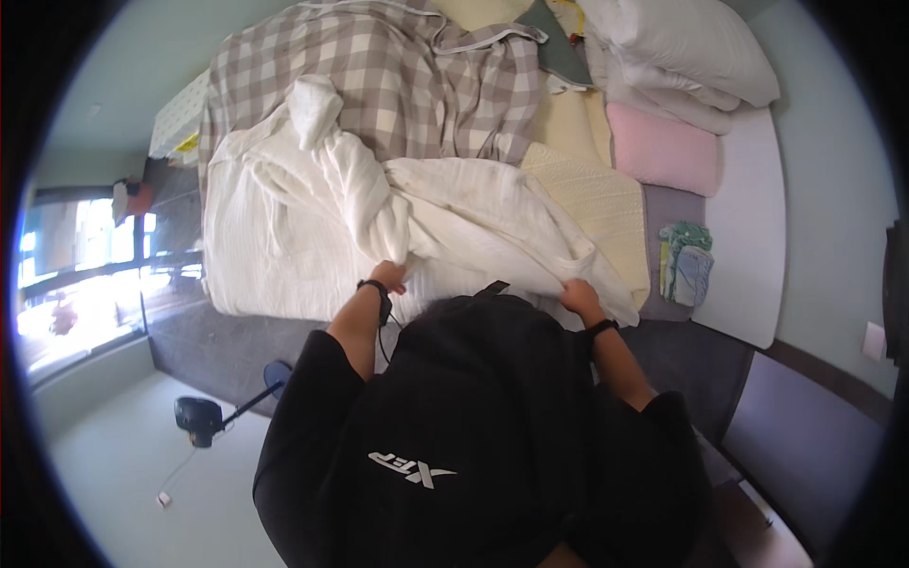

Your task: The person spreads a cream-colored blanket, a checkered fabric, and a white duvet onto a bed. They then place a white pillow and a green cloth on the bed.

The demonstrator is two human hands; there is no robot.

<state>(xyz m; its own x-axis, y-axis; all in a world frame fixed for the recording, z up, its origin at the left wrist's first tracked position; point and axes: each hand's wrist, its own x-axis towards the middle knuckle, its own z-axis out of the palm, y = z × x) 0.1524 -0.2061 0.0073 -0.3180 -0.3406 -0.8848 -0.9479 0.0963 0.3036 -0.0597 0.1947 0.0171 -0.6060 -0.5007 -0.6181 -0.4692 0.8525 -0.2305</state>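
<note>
A large white blanket (473,194) lies rumpled over the near side of the bed, with a twisted, bunched fold running from its far left toward me. My left hand (388,276) is closed on the near end of that fold. Farther right, my right hand (580,299) grips the blanket's near edge, fingers curled into the cloth. Between the two hands the edge is partly hidden by my head and body. Beyond the blanket spreads a brown-and-white checked cover (379,80), also wrinkled. A cream quilted pad (587,204) shows at the blanket's right.
A pink pillow (663,147) and a heaped white quilt (691,47) sit by the white headboard (748,218). Folded green and blue cloths (686,265) lie at the bed's right end. On the floor, lower left, is a black fan (199,417); a window (80,275) is at left.
</note>
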